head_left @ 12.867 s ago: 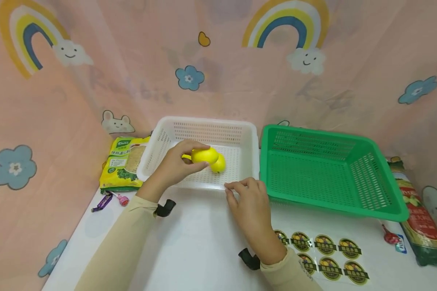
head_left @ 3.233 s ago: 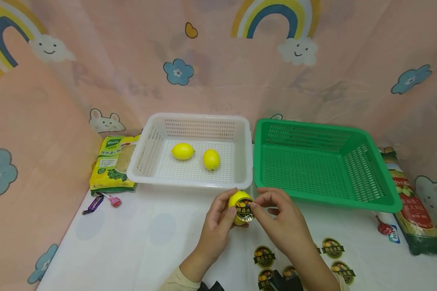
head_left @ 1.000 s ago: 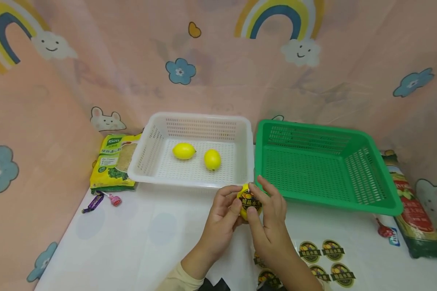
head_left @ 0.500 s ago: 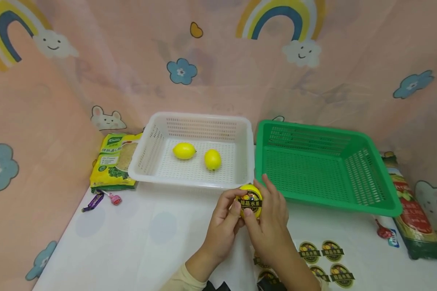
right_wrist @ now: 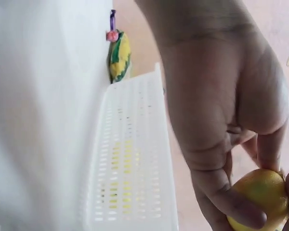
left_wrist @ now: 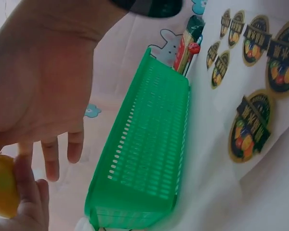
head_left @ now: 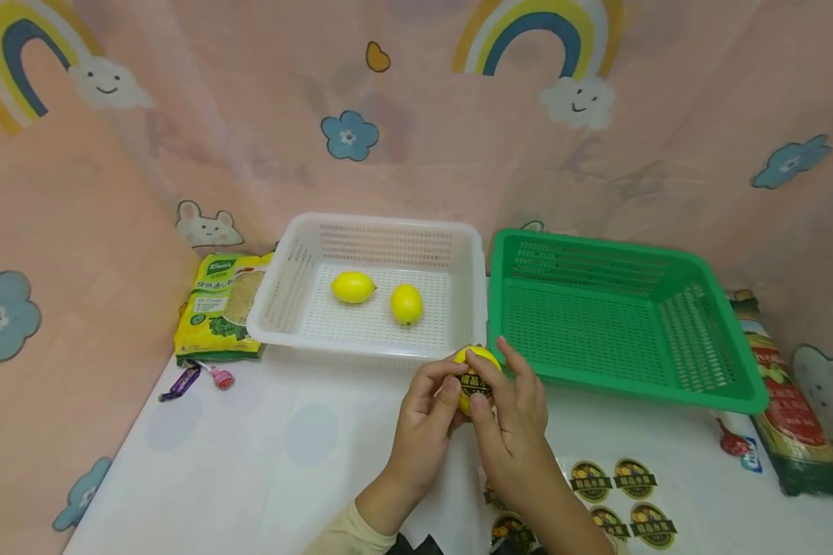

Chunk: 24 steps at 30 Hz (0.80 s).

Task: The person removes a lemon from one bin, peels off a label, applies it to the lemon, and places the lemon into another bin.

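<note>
Between both hands, in front of the gap between the two baskets, a yellow lemon (head_left: 483, 358) is held up above the table. A round black-and-gold sticker (head_left: 473, 385) sits on its near face, partly covered by fingers. My left hand (head_left: 419, 432) grips the lemon's left side, thumb low and index finger along the top. My right hand (head_left: 517, 432) holds its right side, with index finger and thumb on the sticker's edge. Both wrist views show fingers around the lemon (right_wrist: 260, 192). Two more lemons, one on its side (head_left: 352, 287) and one end-on (head_left: 406, 304), lie in the white basket (head_left: 368, 341).
A green basket (head_left: 576, 324) stands right of the white one. A clear sheet with several round stickers (head_left: 635, 478) lies under and beside the right forearm. At left are a yellow Knorr bag (head_left: 215, 308), a wrapped candy (head_left: 180, 382) and a lollipop (head_left: 222, 378); at right, a red-green bag (head_left: 798, 416) and another lollipop (head_left: 733, 441).
Earlier my left hand held a lemon over the white basket; later that lemon came to the front with a sticker on it. Lately my right fingers have shifted over the sticker.
</note>
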{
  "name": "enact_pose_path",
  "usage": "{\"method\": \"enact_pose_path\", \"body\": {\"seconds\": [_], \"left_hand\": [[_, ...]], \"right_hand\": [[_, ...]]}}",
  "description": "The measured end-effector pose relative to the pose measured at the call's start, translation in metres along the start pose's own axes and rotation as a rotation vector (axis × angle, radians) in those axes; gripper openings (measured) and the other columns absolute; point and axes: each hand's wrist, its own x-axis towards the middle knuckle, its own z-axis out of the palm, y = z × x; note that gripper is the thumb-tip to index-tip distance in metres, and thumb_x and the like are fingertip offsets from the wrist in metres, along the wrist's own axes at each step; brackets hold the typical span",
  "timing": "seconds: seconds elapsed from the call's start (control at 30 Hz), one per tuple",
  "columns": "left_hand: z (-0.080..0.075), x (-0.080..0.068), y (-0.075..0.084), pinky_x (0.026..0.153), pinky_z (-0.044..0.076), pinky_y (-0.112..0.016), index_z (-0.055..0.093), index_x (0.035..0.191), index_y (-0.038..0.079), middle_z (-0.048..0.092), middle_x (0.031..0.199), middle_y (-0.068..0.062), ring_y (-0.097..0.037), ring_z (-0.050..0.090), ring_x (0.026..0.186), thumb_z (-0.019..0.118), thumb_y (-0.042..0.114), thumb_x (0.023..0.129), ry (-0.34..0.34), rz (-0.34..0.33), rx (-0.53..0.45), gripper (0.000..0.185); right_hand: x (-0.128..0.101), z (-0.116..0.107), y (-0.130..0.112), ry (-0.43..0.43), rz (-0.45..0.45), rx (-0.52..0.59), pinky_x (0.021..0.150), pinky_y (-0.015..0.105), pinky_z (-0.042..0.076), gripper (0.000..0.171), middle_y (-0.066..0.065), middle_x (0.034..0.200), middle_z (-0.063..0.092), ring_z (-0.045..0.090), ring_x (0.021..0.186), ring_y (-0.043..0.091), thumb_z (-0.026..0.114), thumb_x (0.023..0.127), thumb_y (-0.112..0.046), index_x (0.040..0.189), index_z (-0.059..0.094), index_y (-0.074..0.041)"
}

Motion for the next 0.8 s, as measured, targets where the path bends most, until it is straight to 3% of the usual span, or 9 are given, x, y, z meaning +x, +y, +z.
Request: {"method": "enact_pose_path", "body": {"seconds": [0.1,0.2,0.27,0.37,0.47,0.67,0.8], "left_hand": [[0.001,0.000,-0.004,0.086,0.058,-0.024,0.050,0.136,-0.002,0.049,0.149,-0.011,-0.013,0.065,0.113,0.046,0.015,0.115,-0.001,0.007,-0.057,0.027],[0.001,0.000,-0.007,0.088,0.058,-0.025,0.059,0.134,0.013,0.049,0.151,-0.010,-0.015,0.064,0.118,0.049,0.011,0.113,-0.008,0.026,-0.093,0.023],[-0.001,0.000,-0.009,0.089,0.058,-0.025,0.061,0.133,0.024,0.048,0.153,-0.010,-0.016,0.064,0.121,0.050,0.009,0.112,-0.021,0.038,-0.102,0.028],[-0.004,0.000,-0.009,0.089,0.058,-0.026,0.062,0.131,0.028,0.047,0.156,-0.011,-0.018,0.062,0.124,0.052,0.007,0.110,-0.039,0.041,-0.090,0.031],[-0.006,0.000,-0.008,0.089,0.058,-0.027,0.063,0.129,0.023,0.046,0.157,-0.015,-0.023,0.061,0.127,0.053,0.003,0.108,-0.064,0.056,-0.056,0.031],[-0.007,0.000,-0.004,0.091,0.059,-0.030,0.054,0.128,-0.003,0.046,0.157,-0.020,-0.034,0.057,0.131,0.056,-0.001,0.104,-0.075,0.091,0.031,0.024],[-0.008,-0.001,-0.002,0.089,0.059,-0.027,0.052,0.133,0.001,0.043,0.157,-0.019,-0.027,0.059,0.126,0.052,-0.001,0.106,-0.082,0.086,0.024,0.027]], "right_hand": [[0.002,0.002,0.001,0.013,-0.003,-0.021,0.102,0.072,0.021,0.045,0.016,0.170,0.019,0.024,0.145,0.047,0.046,0.113,-0.015,0.157,0.044,-0.023],[0.005,0.006,0.003,0.028,-0.034,-0.037,0.102,0.073,0.021,0.045,0.017,0.169,0.023,0.024,0.145,0.050,0.043,0.112,-0.014,0.157,0.040,-0.019],[0.005,0.008,0.004,0.036,-0.042,-0.045,0.102,0.073,0.021,0.045,0.018,0.168,0.025,0.024,0.145,0.050,0.042,0.112,-0.013,0.157,0.038,-0.017],[0.004,0.010,0.007,0.038,-0.041,-0.052,0.102,0.072,0.022,0.045,0.016,0.169,0.026,0.025,0.145,0.050,0.040,0.112,-0.014,0.157,0.034,-0.014],[0.003,0.009,0.009,0.054,-0.054,-0.057,0.101,0.069,0.024,0.047,0.016,0.168,0.029,0.029,0.142,0.047,0.042,0.111,-0.018,0.156,0.033,-0.011],[0.004,0.002,0.011,0.071,-0.043,-0.082,0.103,0.068,0.025,0.060,0.016,0.166,0.036,0.032,0.141,0.045,0.049,0.104,-0.029,0.159,0.034,-0.010],[0.003,-0.005,0.008,0.015,0.016,-0.082,0.106,0.074,0.024,0.073,0.019,0.165,0.033,0.028,0.144,0.047,0.055,0.100,-0.027,0.165,0.025,-0.010]]}}
